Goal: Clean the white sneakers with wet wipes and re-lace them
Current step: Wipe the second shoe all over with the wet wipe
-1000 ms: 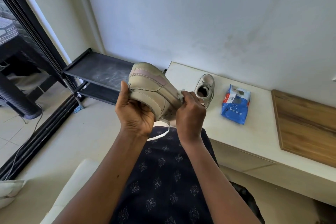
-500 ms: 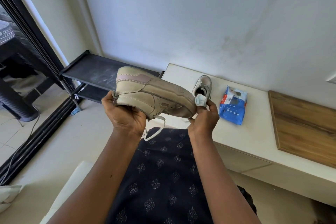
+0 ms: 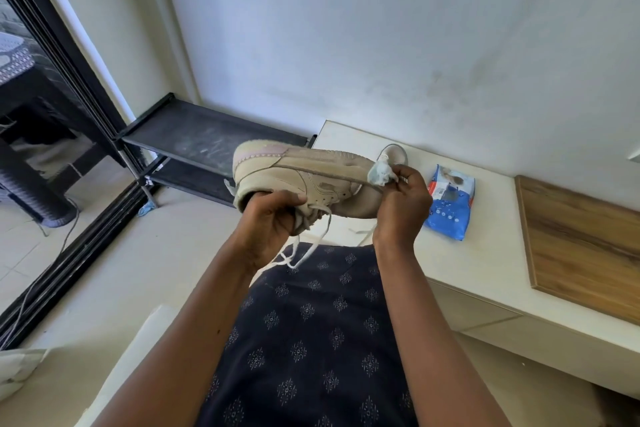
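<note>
The wiping step is in hand. The left grip [image 3: 270, 218] is curled round the collar of a dirty off-white leather sneaker [image 3: 304, 180], held in the air over the lap with its loose white laces [image 3: 311, 246] dangling. The right grip [image 3: 403, 208] pinches a crumpled grey-white wet wipe [image 3: 381, 173] at the sneaker's toe, by the sole edge. The next move likely calls for firm strokes along that edge. The second white sneaker [image 3: 394, 152] sits on the white desk [image 3: 485, 270], left of a blue wipes pack [image 3: 450, 204] whose print is too small to read.

Nothing there could be read. The blue plastic pack of wet wipes [image 3: 448, 205] lying on the white countertop [image 3: 485, 270] bore a red-and-white label and white dots, but its print was too small and blurred.
</note>
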A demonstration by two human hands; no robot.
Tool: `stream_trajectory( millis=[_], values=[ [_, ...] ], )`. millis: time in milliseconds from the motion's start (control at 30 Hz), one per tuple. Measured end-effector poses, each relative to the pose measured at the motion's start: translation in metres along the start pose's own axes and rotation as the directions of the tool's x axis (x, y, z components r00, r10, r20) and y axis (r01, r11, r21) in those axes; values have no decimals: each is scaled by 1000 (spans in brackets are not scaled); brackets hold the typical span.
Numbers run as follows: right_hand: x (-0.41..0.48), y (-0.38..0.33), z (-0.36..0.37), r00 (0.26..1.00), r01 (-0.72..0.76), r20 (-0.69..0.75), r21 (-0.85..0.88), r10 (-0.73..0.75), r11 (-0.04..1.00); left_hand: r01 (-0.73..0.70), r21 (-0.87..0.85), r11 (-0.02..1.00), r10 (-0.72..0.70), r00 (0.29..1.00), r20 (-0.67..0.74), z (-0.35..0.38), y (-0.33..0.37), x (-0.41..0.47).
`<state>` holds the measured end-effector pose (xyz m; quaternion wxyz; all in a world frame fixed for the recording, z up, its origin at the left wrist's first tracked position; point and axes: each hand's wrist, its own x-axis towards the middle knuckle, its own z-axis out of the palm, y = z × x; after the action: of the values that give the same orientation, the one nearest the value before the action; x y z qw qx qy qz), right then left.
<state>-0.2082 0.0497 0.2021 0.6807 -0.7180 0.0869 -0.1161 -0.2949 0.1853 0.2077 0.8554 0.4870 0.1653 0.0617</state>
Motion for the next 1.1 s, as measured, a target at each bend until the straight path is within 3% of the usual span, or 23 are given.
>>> stream_trajectory(
  millis=[200, 367, 433, 633, 767, 867, 1033, 1100],
  values=[
    [-11, -4, -1, 918, 391, 14, -217, -397, 895, -7, -93, 996, -7, 988, -154, 1, -11, 6],
    [-11, -11, 9, 709, 671, 124, -423, -694, 610, -35, -89, 995, 18, 983, -180, 4, -10, 4],
    [-11, -10, 16, 674, 724, 222, -389, -705, 570, -30, -113, 993, 10, 985, -174, 7, -10, 2],
    [-18, -13, 29, 657, 754, 343, -270, -672, 599, -24, -199, 980, -6, 988, -153, 6, -14, 3],
    [-19, -13, 34, 682, 729, 387, -292, -621, 619, -56, -262, 963, 31, 995, -99, 6, -12, 0],
    [-23, -20, 42, 716, 677, 412, -213, -563, 705, -67, -192, 979, 47, 993, -110, 8, -14, 0],
    [-40, -31, 50, 574, 773, 498, -67, -650, 631, -118, -108, 987, 107, 988, -107, 7, -17, 0],
    [-41, -29, 50, 550, 798, 493, -74, -674, 598, -130, -114, 985, 117, 987, -113, 5, -17, 1]
  ],
)
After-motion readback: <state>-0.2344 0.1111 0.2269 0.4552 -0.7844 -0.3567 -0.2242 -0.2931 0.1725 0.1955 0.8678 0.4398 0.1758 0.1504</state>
